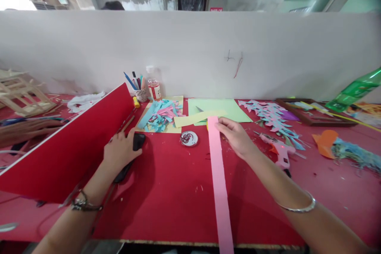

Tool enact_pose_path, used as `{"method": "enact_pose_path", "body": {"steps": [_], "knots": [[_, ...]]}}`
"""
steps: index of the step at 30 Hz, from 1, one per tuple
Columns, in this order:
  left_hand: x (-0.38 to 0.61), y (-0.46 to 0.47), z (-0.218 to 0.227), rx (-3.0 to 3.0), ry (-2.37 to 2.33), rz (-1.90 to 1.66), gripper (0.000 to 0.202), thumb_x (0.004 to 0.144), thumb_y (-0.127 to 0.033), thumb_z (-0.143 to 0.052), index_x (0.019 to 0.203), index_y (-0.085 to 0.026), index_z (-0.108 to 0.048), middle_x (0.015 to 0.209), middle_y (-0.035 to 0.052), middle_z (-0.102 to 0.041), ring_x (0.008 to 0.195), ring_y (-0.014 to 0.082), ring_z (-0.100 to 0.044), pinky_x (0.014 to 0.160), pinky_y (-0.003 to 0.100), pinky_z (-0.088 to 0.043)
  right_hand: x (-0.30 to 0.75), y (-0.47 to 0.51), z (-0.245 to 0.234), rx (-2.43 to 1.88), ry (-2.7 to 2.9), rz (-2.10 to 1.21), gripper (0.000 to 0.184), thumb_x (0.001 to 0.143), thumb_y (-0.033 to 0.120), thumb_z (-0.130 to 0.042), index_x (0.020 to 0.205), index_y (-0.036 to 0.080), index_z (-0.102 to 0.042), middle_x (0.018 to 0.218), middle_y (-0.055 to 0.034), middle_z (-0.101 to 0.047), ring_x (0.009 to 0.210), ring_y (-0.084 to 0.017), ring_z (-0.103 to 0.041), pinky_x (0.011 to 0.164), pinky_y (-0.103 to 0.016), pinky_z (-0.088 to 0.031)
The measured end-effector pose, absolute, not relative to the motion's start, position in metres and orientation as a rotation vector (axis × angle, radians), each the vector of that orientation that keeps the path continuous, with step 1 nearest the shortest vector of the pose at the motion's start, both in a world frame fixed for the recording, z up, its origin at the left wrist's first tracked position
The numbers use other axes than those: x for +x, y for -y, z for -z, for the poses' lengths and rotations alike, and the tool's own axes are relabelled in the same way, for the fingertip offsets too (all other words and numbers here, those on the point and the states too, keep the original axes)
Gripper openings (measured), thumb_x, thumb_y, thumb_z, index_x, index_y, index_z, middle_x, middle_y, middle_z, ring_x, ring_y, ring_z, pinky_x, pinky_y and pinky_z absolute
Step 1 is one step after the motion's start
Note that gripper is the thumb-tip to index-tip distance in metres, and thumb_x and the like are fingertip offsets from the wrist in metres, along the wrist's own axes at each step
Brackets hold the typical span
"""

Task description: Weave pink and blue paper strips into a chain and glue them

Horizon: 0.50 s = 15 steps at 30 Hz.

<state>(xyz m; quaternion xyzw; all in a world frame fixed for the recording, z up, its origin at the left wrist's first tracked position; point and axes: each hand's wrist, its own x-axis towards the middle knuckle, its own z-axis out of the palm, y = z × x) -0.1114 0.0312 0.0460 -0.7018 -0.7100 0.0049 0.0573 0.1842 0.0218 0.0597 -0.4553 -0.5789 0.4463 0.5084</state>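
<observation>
My right hand [235, 135] pinches the top end of a long pink paper strip [218, 174] that runs down past the table's front edge. Just behind the strip lies a pale yellow paper strip [190, 120]. My left hand [122, 151] is over a flat black object [139, 141], perhaps a phone, with its thumb out and fingers apart beside a leaning red board [74, 151]. Whether it touches the black object I cannot tell. Between my hands sits a small white dish [189, 139] with dark curled bits in it.
Cut paper strips [163, 115] and green paper [238, 113] lie at the back. On the right are a pink glue gun [279, 149], a fringed paper piece [270, 117] and a green bottle [354, 91]. Another person's hand [32, 131] shows behind the board.
</observation>
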Motion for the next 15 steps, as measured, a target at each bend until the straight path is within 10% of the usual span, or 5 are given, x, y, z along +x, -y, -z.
{"method": "enact_pose_path", "body": {"steps": [3, 9, 15], "knots": [[-0.069, -0.035, -0.056, -2.395, 1.902, 0.536, 0.06, 0.074, -0.049, -0.044, 0.124, -0.016, -0.035, 0.119, 0.0151, -0.046, 0.107, 0.0308, -0.044, 0.082, 0.04, -0.04, 0.169, -0.028, -0.065, -1.115, 1.528, -0.885, 0.022, 0.073, 0.031, -0.048, 0.057, 0.018, -0.039, 0.054, 0.0059, -0.033, 0.048, -0.007, -0.031, 0.047, -0.021, -0.025], [0.02, -0.059, -0.074, -3.164, 1.655, 1.563, 0.041, 0.084, -0.043, -0.027, 0.089, -0.014, -0.056, 0.076, 0.0033, -0.058, 0.071, 0.0133, -0.054, 0.066, 0.024, -0.043, 0.148, -0.041, -0.08, -1.145, 1.815, -0.484, 0.017, 0.074, 0.025, -0.045, 0.059, 0.018, -0.04, 0.054, 0.0043, -0.038, 0.051, -0.008, -0.036, 0.049, -0.022, -0.028], [0.032, -0.07, -0.072, -3.13, 1.693, 1.889, 0.034, 0.082, -0.042, -0.034, 0.077, -0.015, -0.055, 0.072, 0.0005, -0.056, 0.073, 0.0127, -0.052, 0.067, 0.023, -0.04, 0.159, -0.048, -0.083, -1.155, 1.903, -0.485, 0.013, 0.074, 0.023, -0.045, 0.063, 0.018, -0.042, 0.057, 0.0043, -0.043, 0.052, -0.008, -0.04, 0.051, -0.021, -0.031]]}}
